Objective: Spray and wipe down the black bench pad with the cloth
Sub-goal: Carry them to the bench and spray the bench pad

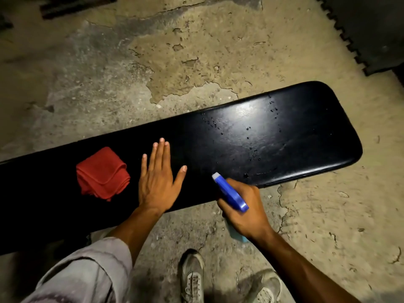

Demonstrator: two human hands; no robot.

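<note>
The long black bench pad [273, 136] runs from the lower left to the right, with droplets scattered over its shiny right end. A folded red cloth [102, 173] lies on the pad towards the left. My left hand [158, 178] rests flat on the pad just right of the cloth, fingers spread, holding nothing. At the pad's near edge my right hand [244, 211] grips a spray bottle with a blue head [229, 192]. Its white nozzle points up and left over the pad. The pale blue body shows below my palm.
A cracked, patchy concrete floor [175, 62] surrounds the bench. A dark interlocking mat [360, 29] lies at the top right and a dark bar [72, 5] at the top left. My grey trouser leg [83, 274] and two grey shoes [192, 278] are at the bottom.
</note>
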